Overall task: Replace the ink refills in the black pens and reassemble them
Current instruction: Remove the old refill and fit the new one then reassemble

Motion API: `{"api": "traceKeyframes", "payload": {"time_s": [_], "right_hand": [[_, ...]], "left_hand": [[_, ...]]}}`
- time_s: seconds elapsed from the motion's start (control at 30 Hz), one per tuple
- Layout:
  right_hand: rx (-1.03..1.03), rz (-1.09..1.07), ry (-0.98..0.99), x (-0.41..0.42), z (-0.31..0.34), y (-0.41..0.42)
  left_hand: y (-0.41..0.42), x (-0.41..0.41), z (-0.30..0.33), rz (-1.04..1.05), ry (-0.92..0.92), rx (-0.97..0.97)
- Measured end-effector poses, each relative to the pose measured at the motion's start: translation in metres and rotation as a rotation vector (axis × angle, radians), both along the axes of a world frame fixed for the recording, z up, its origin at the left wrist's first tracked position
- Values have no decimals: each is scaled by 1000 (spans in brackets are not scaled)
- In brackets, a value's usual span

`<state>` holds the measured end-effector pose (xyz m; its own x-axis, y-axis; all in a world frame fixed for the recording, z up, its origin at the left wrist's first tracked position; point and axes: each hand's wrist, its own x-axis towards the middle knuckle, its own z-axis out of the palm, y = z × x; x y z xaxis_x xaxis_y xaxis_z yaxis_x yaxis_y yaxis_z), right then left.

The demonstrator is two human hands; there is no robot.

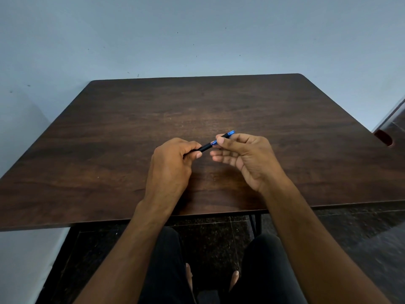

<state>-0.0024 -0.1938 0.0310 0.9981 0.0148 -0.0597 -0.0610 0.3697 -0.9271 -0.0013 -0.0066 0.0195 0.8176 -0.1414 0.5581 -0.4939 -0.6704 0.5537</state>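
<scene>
A black pen (206, 147) with blue trim at its far end and a blue band at its middle is held a little above the dark wooden table (109, 132), slanting up to the right. My left hand (173, 163) is closed around its lower, near end. My right hand (245, 156) pinches the upper part between thumb and forefinger, the other fingers spread loosely below. The pen's lower tip is hidden inside my left fist. No other pens or refills are in view.
A pale blue wall stands right behind the table. A dark piece of furniture with a red part (383, 137) sits at the right edge. The table's near edge runs just above my knees (166, 249).
</scene>
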Motion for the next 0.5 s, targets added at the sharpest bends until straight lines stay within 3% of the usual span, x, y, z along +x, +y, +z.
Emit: {"api": "traceKeyframes", "payload": {"time_s": [0.5], "right_hand": [[39,20,6,2,-2,2]], "left_hand": [[-2,0,0,-10,-2,-24]]}}
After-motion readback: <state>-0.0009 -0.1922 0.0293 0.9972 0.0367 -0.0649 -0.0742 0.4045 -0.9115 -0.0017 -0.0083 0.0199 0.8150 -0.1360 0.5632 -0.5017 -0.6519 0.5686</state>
